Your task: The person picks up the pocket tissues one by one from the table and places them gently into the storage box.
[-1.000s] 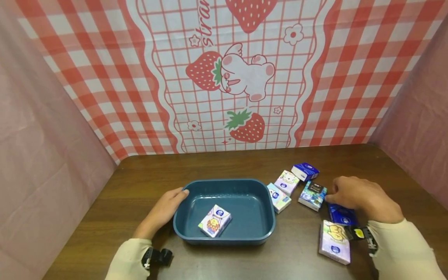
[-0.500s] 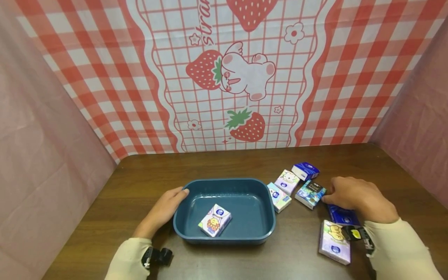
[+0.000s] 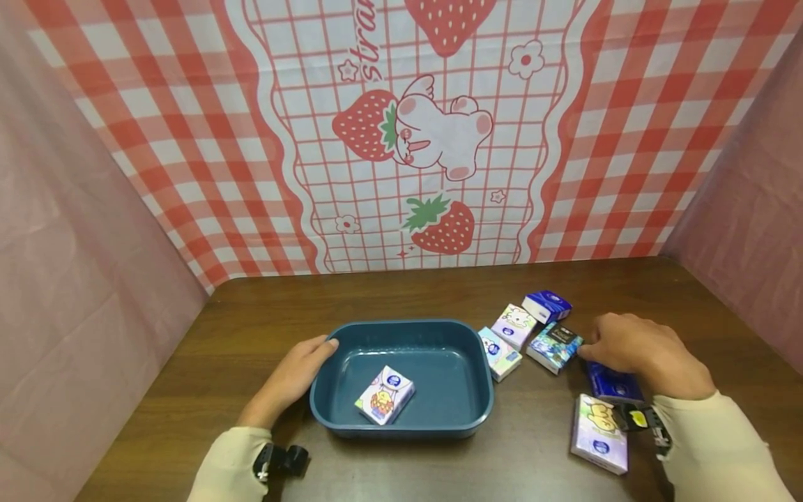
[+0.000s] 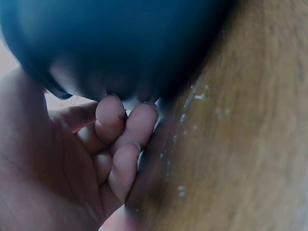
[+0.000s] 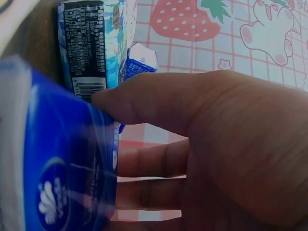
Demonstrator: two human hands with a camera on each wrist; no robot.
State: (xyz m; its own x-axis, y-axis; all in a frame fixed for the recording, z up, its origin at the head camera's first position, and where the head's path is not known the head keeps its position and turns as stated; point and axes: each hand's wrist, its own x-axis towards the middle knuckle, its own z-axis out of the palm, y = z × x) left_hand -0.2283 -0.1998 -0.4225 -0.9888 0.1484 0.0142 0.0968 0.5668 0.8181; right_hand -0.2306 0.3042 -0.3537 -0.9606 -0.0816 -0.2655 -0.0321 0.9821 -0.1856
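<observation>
My left hand (image 3: 303,369) grips the left rim of a dark teal rectangular basin (image 3: 483,411). Its thumb lies over the rim, and curled fingertips (image 4: 109,113) press the outer wall in the left wrist view. Inside the basin sits one white tissue pack (image 3: 384,397) with a cartoon print. At the right, my right hand (image 3: 646,352) holds a dark blue tissue pack (image 3: 611,383) from above, thumb at one edge and fingers behind it. The thumb tip is right beside a blue-green floral tissue pack (image 3: 555,346), whose barcode side shows in the right wrist view.
Two pastel tissue packs (image 3: 514,325) lie by the basin's right rim. Behind the floral pack is another blue tissue pack (image 3: 547,307). A lilac tissue pack (image 3: 599,436) lies under the right wrist. A checked strawberry cloth (image 3: 414,139) hangs behind the wooden table (image 3: 263,307).
The blue-green floral pack has slid a little left and turned beside the right thumb. My right hand shifted slightly left. The left hand and basin stay put.
</observation>
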